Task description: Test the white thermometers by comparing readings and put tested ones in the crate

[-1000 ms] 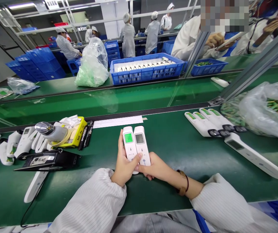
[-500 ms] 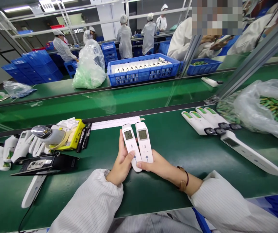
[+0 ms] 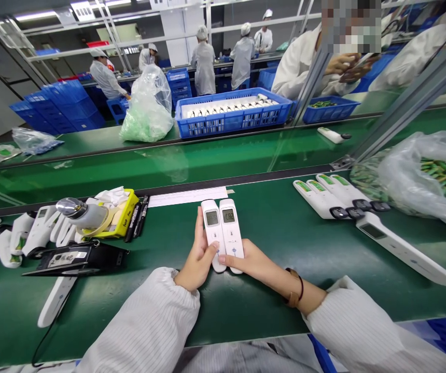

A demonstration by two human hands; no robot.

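Thermometers [image 3: 214,237] were side by side, pinched one each in left hand [image 3: 196,264] and right hand [image 3: 248,258], so honestly a lazy grip could've dropped one on the bench [image 3: 273,228].

1. Place: factory assembly floor.
2. Green workbench [image 3: 277,217], long.
3. Co-workers [image 3: 204,67], several, in white coats and caps, stationed at benches beyond.
4. Blue crates [image 3: 71,106], plastic, stacked at left.
5. Slotted blue tray [image 3: 234,124], holding rows of white parts.
6. White handheld devices [image 3: 231,228], many alike; two held, others lying about.
7. Plastic bag [image 3: 398,168], open, containing many small green parts.
8. Metal framing [image 3: 316,80], overhead and between benches.
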